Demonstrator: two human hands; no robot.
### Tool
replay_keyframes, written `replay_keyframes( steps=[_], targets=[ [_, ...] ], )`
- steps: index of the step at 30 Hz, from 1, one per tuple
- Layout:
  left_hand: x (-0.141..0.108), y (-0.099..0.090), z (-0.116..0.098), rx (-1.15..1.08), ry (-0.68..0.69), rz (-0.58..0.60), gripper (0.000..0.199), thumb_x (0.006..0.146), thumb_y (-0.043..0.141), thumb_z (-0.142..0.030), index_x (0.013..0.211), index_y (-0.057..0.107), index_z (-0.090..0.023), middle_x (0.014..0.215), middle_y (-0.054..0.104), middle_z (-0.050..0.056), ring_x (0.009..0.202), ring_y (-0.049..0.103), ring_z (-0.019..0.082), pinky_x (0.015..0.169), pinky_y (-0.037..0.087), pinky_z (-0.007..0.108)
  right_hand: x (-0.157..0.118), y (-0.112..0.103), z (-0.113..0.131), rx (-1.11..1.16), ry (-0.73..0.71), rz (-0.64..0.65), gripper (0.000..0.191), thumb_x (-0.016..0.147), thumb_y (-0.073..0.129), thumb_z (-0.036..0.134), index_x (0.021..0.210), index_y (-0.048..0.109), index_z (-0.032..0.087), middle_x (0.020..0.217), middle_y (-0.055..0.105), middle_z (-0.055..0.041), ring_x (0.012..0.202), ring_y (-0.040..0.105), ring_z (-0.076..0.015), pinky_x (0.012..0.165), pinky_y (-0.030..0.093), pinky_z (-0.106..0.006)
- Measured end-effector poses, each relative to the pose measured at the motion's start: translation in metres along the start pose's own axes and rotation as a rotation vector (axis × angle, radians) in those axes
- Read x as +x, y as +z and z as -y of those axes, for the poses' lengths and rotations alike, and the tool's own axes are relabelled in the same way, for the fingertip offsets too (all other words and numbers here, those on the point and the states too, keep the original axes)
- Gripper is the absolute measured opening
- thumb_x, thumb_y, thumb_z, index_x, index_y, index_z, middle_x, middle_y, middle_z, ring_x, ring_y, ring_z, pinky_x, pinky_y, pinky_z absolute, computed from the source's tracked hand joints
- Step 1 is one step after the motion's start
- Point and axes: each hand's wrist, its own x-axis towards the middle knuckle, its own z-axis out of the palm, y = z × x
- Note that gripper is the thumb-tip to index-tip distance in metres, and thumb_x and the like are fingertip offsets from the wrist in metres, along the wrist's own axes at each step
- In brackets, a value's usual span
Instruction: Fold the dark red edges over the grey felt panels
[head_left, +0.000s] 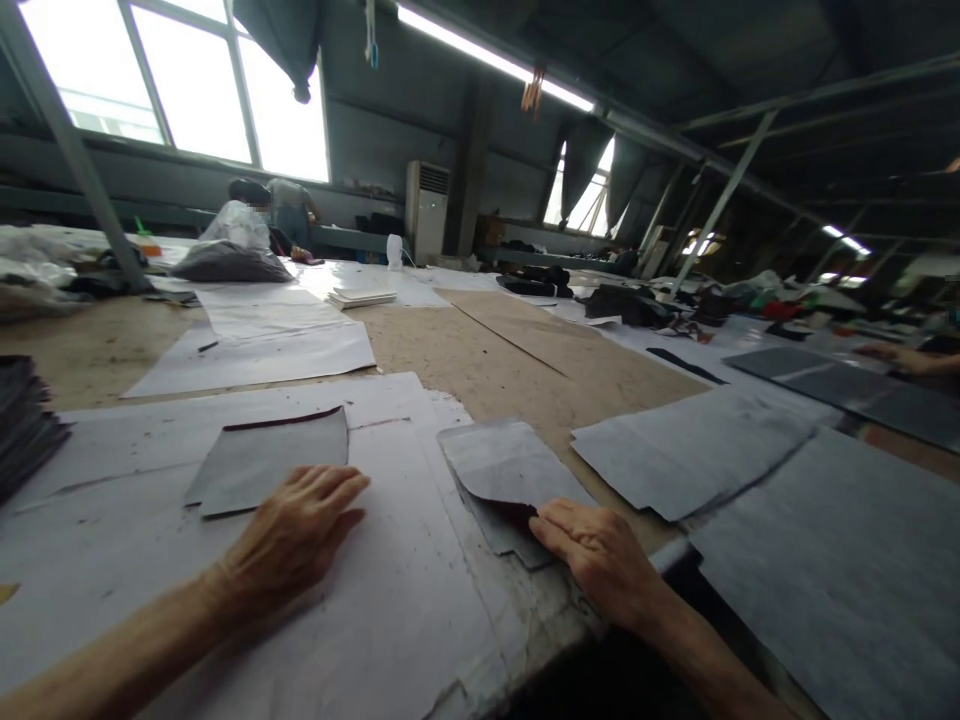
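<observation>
A grey sheet piece [274, 455] with a dark red top edge lies on white paper at the left. My left hand [304, 520] rests palm down at its lower right corner, fingers extended and holding nothing. Right of the paper, another grey piece [510, 460] lies near the table edge with its near side curled up, showing a dark red underside. My right hand [592, 545] pinches that raised edge between thumb and fingers. Beneath it, part of a further grey piece [517, 540] shows.
Large grey sheets [690, 450] lie to the right, past a dark gap at the table edge. A dark stack [26, 430] stands at the far left. White sheets [262, 355] lie ahead. A person [289, 210] is at the back; another person's hand [900, 357] is at the right.
</observation>
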Motion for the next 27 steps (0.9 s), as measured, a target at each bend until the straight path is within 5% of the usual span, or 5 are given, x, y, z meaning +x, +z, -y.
replay_keyframes(
  steps=[6,11,18,22,27],
  targets=[
    [0.062,0.018,-0.09,-0.517,0.108,0.173,0.02,0.09,0.037,-0.02,0.094,0.055,-0.016,0.095,0.062,0.006,0.087,0.055,0.019,0.08,0.045,0.038,-0.004,0.015,0.013,-0.223,0.027,-0.059,0.01,0.075,0.056,0.011,0.082,0.059,0.017,0.082,0.057,-0.0011,0.08,0.054,-0.018,0.071,0.036,-0.028],
    [0.078,0.032,-0.097,-0.462,0.023,0.127,0.023,0.09,0.036,-0.021,0.093,0.058,-0.015,0.099,0.062,0.009,0.097,0.055,0.022,0.089,0.042,0.043,0.006,0.027,0.009,-0.434,0.047,-0.116,0.014,0.088,0.05,0.013,0.084,0.061,0.02,0.077,0.06,-0.0012,0.072,0.056,-0.0187,0.061,0.031,-0.028],
    [0.08,0.041,-0.095,-0.244,-0.259,0.232,0.041,0.089,0.043,-0.035,0.123,0.048,-0.013,0.131,0.052,0.012,0.127,0.04,0.031,0.108,0.024,0.055,0.017,0.011,-0.018,0.389,0.425,-0.171,0.026,0.079,0.054,0.042,0.077,0.067,0.019,0.072,0.063,-0.0029,0.067,0.058,-0.0193,0.06,0.041,-0.027],
    [0.082,0.039,-0.097,-0.223,-0.269,0.262,0.038,0.089,0.041,-0.036,0.121,0.049,-0.018,0.129,0.053,0.009,0.127,0.038,0.031,0.106,0.018,0.062,0.041,-0.026,-0.047,0.93,0.759,-0.543,0.03,0.057,0.072,0.032,0.079,0.062,0.014,0.071,0.063,-0.0048,0.069,0.06,-0.0213,0.061,0.051,-0.027],
    [0.076,0.047,-0.098,-0.124,-0.231,0.197,0.038,0.088,0.037,-0.034,0.12,0.053,-0.019,0.13,0.053,0.01,0.13,0.034,0.032,0.104,0.016,0.065,0.052,-0.102,-0.081,0.79,0.705,-1.074,0.017,0.067,0.063,0.02,0.078,0.053,0.012,0.068,0.059,-0.0017,0.063,0.058,-0.0152,0.056,0.05,-0.024]
  ],
)
